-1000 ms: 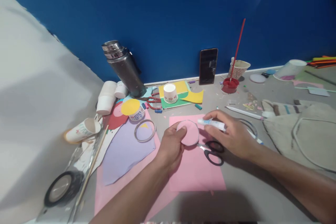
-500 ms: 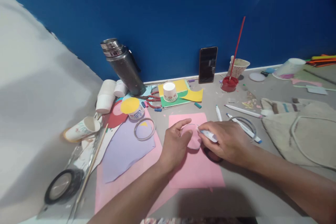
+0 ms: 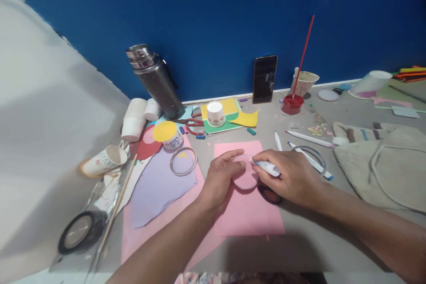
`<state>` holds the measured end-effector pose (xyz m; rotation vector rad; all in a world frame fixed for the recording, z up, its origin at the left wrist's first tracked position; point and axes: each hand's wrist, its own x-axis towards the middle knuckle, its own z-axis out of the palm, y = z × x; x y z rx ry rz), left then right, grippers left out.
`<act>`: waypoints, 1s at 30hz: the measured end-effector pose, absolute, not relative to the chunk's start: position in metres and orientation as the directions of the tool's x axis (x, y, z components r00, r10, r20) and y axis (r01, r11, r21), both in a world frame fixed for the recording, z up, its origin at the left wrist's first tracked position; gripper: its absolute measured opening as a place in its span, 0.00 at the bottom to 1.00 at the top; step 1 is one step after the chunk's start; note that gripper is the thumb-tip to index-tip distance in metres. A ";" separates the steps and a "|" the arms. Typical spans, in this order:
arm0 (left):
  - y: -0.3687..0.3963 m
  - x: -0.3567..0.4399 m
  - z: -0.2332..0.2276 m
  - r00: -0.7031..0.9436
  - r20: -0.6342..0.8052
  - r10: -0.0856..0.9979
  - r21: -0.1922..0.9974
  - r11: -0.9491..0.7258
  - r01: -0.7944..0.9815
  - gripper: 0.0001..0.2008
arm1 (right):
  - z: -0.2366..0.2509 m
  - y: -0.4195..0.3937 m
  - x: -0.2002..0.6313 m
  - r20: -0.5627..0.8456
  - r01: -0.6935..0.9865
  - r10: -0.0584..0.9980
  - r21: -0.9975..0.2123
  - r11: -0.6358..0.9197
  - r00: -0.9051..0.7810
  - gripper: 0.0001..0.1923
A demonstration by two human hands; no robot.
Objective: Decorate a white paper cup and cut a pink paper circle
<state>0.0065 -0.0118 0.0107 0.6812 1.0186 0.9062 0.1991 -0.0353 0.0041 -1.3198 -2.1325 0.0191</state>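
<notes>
My left hand [image 3: 223,177] holds a pink paper disc [image 3: 245,177] with a dark rim, its thumb pressed on the disc's face. My right hand [image 3: 293,176] is closed round a white tube with blue print [image 3: 268,168], whose tip meets the disc's upper right edge. Beneath both lies a pink paper sheet [image 3: 249,217]. A black ring-shaped roll [image 3: 270,195] rests below the fingers of my right hand, partly covered by them. Behind that hand are white-and-blue markers [image 3: 314,162] and a grey ring [image 3: 321,159].
Purple paper [image 3: 156,195] bearing another grey ring [image 3: 171,166] lies left. Behind stand a steel flask [image 3: 156,82], a small paper cup [image 3: 216,115], a phone [image 3: 265,80] and a red paint pot [image 3: 292,105]. A cloth bag [image 3: 392,168] is at right, a tape roll [image 3: 78,233] at lower left.
My right hand and the white tube have shifted slightly right along the disc's edge. The disc is turned a little, showing more of its face. The camera view has moved slightly.
</notes>
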 end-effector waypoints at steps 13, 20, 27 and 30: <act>-0.012 0.008 0.018 0.103 -0.350 0.931 0.936 0.343 0.079 0.25 | 0.003 -0.031 0.204 0.541 0.817 0.722 -0.106 0.567 -0.431 0.08; -0.011 0.007 0.018 0.094 -0.388 0.917 0.921 0.390 -0.006 0.26 | 0.007 -0.033 0.205 0.630 0.791 0.701 -0.218 0.572 -0.333 0.07; -0.010 0.010 0.019 0.101 -0.400 0.911 0.910 0.408 -0.079 0.24 | 0.005 -0.037 0.198 0.589 0.735 0.727 -0.306 0.605 -0.352 0.06; -0.012 0.009 0.017 0.124 -0.381 0.916 0.920 0.389 -0.055 0.21 | 0.000 -0.031 0.202 0.521 0.796 0.778 -0.272 0.541 -0.351 0.07</act>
